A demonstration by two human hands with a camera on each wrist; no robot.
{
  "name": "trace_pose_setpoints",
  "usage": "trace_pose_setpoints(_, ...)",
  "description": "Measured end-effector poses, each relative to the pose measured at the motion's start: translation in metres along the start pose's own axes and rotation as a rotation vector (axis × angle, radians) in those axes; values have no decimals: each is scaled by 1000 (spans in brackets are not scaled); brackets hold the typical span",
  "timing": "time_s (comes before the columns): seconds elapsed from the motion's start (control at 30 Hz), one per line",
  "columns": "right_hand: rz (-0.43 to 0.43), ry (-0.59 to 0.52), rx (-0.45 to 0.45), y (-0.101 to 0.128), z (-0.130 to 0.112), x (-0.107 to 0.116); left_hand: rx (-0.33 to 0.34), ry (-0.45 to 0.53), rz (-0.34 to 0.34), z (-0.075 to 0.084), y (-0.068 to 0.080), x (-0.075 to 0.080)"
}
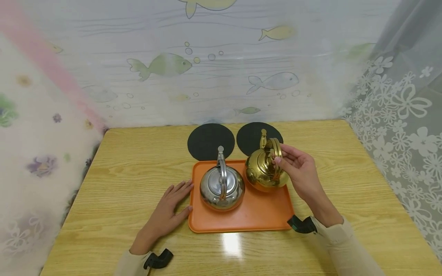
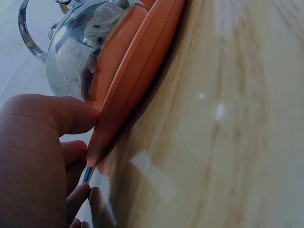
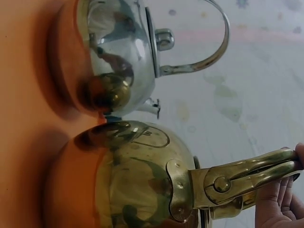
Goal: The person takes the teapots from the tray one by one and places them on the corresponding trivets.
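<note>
A: Where does the gold kettle (image 1: pixel 265 168) sit from your right hand (image 1: pixel 300 172)?

B: It stands just left of that hand, on the far right part of the orange tray (image 1: pixel 241 220). Your fingers (image 1: pixel 281 153) curl round its raised handle (image 1: pixel 274 147) near the top. In the right wrist view the brass handle (image 3: pixel 247 173) runs out toward your fingertips (image 3: pixel 280 199), which close on its end.

A: How does the handle lie?

B: It arches upright over the kettle, running near to far, so your grip comes onto it from the right side.

A: And your left hand (image 1: pixel 170 209)?

B: It lies flat on the wooden table (image 1: pixel 114 180), fingers straight, with the thumb (image 2: pixel 71 114) touching the tray's left rim (image 2: pixel 137 71). It holds nothing.

A: Which hand is nearer the silver kettle (image 1: pixel 222 188)?

B: The left one; that kettle stands on the tray's left half, just beside the gold one. I cannot tell whether the two kettles touch.

A: What else does the tray carry?

B: Only the two kettles. Two black round mats (image 1: pixel 210 141) lie beyond its far edge.
</note>
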State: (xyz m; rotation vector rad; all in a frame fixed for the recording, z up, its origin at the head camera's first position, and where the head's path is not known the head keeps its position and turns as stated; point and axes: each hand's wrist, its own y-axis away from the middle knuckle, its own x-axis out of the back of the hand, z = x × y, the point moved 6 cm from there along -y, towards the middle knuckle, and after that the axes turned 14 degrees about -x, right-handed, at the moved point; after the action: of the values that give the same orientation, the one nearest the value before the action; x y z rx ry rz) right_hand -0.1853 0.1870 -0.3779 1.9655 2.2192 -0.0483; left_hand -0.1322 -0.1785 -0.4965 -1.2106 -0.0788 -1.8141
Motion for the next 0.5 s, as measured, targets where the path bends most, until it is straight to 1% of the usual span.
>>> trace_pose_setpoints(0.17,3,37,-5,-3,1,0,-4,-4,1,0,0,0)
trace_pose_setpoints(0.5,0,42,-4,-7,-2,-1,5,7,-6,1,-1,-1)
